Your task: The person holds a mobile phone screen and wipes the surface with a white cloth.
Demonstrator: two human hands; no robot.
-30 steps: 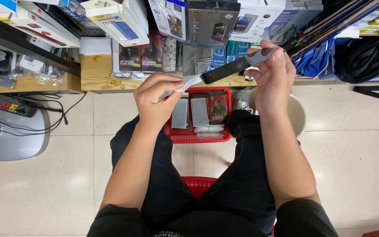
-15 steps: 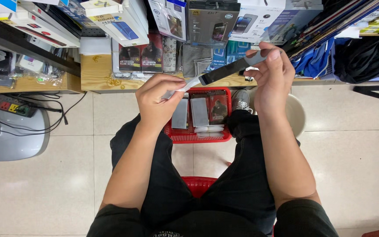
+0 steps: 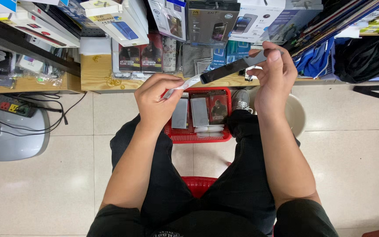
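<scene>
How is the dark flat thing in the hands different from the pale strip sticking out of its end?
The dark flat piece is nearly black, broad and stiff-looking; the pale strip is whitish, narrower and thin. The right hand holds the dark flat piece at its far end, while the left hand pinches the pale strip. Both are long and flat, lie in one slanted line, and are raised above the red basket.

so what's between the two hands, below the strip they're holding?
Head view: below the dark strip held by the left hand and right hand sits a red basket of flat packets on the floor.
</scene>
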